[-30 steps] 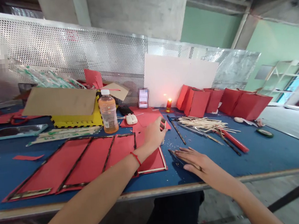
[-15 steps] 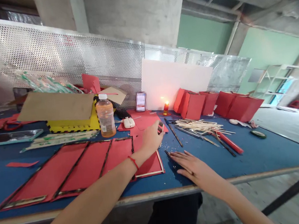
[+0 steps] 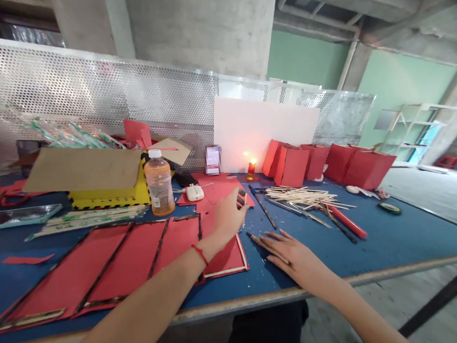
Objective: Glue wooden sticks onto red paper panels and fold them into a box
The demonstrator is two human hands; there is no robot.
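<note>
My left hand (image 3: 229, 213) is above the right end of a red paper panel (image 3: 224, 258), its fingers pinched on what looks like a thin wooden stick (image 3: 246, 198); the fingers hide most of it. Dark smudges mark the fingertips. Low over the blue table, my right hand (image 3: 291, 254) lies with fingers stretched forward along a dark, thin stick-like tool (image 3: 255, 238), gripping it against the tabletop. Pale wooden strips edge the right section of the panel, and dark strips divide a row of red sections (image 3: 108, 269) to its left.
Behind the hands a lit candle (image 3: 251, 170) burns near several red paper boxes (image 3: 292, 165). Loose wooden sticks (image 3: 299, 196) and a red tube-handled tool (image 3: 348, 222) lie to the right. A drink bottle (image 3: 159, 186), earphone case (image 3: 194, 193) and phone (image 3: 213, 160) stand leftward.
The view has shifted slightly, so the table things sit a little lower and further left. Both hands keep nearly the same places, with the left fingers turned slightly.
</note>
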